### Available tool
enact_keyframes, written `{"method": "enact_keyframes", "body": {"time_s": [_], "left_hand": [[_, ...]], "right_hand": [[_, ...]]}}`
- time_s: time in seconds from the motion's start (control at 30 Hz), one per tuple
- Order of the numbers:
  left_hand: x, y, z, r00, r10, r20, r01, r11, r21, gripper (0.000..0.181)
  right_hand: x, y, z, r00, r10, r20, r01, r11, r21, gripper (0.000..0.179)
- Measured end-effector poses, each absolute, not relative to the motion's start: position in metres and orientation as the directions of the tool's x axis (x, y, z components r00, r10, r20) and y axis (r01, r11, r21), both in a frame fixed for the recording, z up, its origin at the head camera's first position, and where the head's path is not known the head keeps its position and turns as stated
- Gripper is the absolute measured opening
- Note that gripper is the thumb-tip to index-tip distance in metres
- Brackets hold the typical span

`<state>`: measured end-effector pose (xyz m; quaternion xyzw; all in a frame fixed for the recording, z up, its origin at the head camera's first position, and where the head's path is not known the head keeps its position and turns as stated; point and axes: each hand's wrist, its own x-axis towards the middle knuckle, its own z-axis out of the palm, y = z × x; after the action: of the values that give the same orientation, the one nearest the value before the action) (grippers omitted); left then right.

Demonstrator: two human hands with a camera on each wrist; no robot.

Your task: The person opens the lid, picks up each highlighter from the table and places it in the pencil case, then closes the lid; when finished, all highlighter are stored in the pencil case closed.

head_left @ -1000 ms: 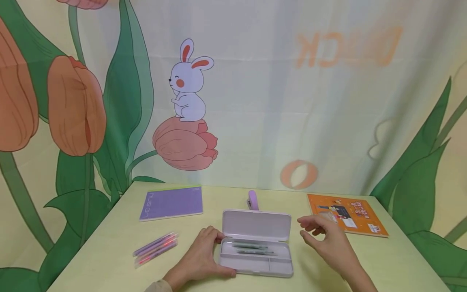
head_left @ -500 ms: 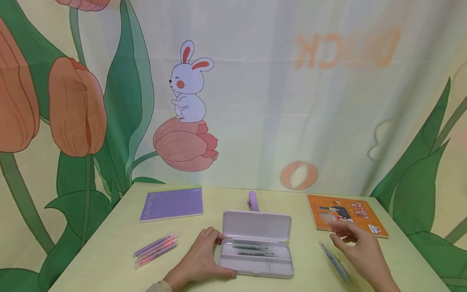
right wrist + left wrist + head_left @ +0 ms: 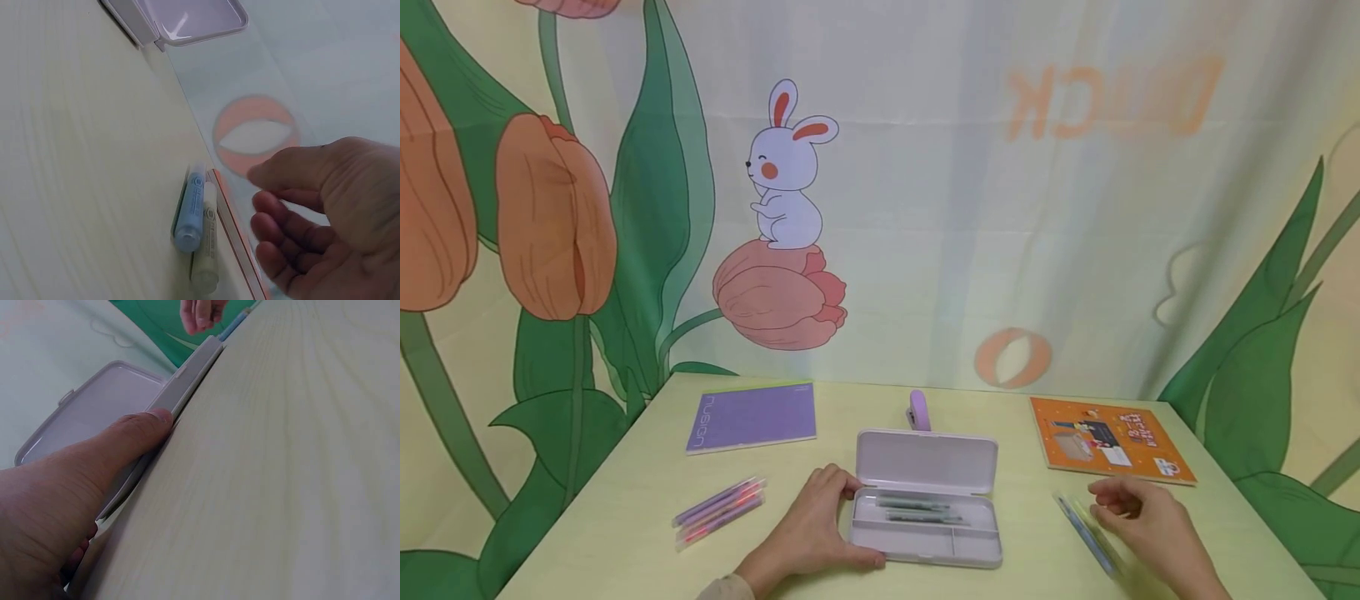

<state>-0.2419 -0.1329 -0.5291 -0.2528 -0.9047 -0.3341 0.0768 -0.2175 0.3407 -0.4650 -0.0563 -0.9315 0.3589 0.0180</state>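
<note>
Your left grip [image 3: 816,525] holds the open pencil case [image 3: 913,542] at its left end; your right grip [image 3: 1150,525], loose and empty, hovers beside the blue marker [image 3: 189,215] and pale marker [image 3: 207,256] on the bench [image 3: 625,542]. Two greenish pens [image 3: 917,517] are already inside; those markers and the purple-and-pink bundle [image 3: 722,520] are not.

Through my head feed I see a bare left hand [image 3: 812,533] with a dull beige sleeve cuff [image 3: 727,588] at its wrist, and a bare right hand [image 3: 1150,525]; my left wrist feed shows a short, rounded thumbnail [image 3: 162,415]
</note>
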Motion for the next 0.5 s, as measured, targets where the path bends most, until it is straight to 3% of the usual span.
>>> {"method": "enact_keyframes", "body": {"time_s": [0.2,0.5], "left_hand": [[-0.243,-0.133,-0.528,-0.86,0.405,0.311,0.51,0.643,0.571,0.094],[-0.242,-0.132,-0.528,-0.861,0.407,0.303,0.507,0.649,0.568,0.094]], "right_hand": [[-0.219,0.342,-0.471,-0.987,0.104,-0.119,0.157,0.729,-0.666,0.022],[-0.219,0.346,-0.479,-0.982,0.093,-0.163,0.176,0.759,-0.627,0.019]]}}
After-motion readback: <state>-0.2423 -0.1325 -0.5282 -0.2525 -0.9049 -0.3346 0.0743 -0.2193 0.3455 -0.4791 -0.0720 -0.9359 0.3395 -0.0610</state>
